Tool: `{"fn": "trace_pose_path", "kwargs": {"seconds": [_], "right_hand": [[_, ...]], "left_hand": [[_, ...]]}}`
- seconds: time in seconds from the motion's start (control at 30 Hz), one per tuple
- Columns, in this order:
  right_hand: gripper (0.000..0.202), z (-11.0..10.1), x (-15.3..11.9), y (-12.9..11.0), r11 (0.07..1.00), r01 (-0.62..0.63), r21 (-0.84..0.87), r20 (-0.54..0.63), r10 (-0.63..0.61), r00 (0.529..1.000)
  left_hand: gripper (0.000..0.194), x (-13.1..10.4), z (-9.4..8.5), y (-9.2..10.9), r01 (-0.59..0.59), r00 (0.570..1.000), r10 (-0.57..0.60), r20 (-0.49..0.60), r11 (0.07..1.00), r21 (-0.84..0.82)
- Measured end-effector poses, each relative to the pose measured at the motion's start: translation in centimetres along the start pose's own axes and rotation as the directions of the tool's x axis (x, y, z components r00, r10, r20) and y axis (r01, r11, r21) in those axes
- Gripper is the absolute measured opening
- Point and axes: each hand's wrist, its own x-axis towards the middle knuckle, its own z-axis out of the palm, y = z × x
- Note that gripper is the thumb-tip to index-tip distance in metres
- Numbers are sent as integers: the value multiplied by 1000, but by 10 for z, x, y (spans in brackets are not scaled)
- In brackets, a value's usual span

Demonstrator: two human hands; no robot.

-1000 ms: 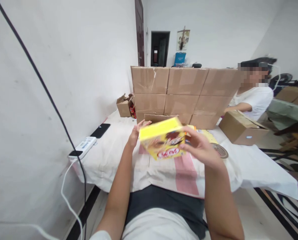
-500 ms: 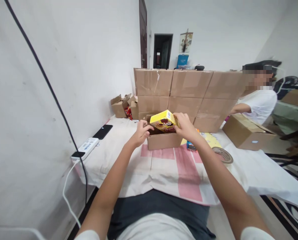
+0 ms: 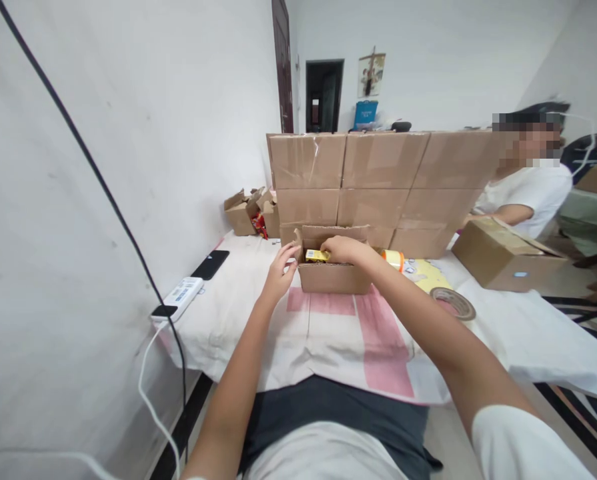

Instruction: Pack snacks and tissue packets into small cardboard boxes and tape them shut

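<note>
A white cloth with pink blocks, creased and soft, covers the table (image 3: 228, 340), which stands along a plain white wall (image 3: 88, 233). Nine sealed cartons (image 3: 373, 160), in three rows of three, form a smooth brown barrier at the back; the bottom row is partly hidden. One person in white (image 3: 523, 193) is beyond, at right. One flat dark phone (image 3: 211, 265) and one ring-shaped tape roll (image 3: 452, 303) lie on the cloth. Inside one open cardboard box (image 3: 334, 279) sits a glossy yellow pack (image 3: 315, 255). The right hand (image 3: 347, 249) reaches in and touches it; whether it grips, I cannot tell. The left hand (image 3: 281, 270), fingers parted, is at the box's left edge.
</note>
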Motion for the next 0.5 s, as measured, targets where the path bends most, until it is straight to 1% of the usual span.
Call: {"fn": "trace_pose_path", "kwargs": {"seconds": [0.07,0.13,0.2,0.3,0.43,0.5], "right_hand": [[36,4,-4,10,999,1,33,-16,0,1000],[42,7,-6,19,998,-29,58,-15,30,999],[45,7,-6,24,995,-64,72,19,63,998],[44,3,-5,27,993,-73,90,94,65,993],[62,-3,-4,30,981,-49,187,188,14,982],[67,-2,-3,34,983,-18,183,196,-19,980]], "left_hand": [[46,0,1,2,-50,996,47,72,998,39],[55,0,3,3,-113,984,98,147,989,91],[62,0,7,5,-140,977,115,178,982,130],[62,-1,11,6,-139,980,113,163,978,158],[58,-4,12,7,-147,982,125,144,977,155],[58,-5,12,7,-147,982,126,139,978,146]]}}
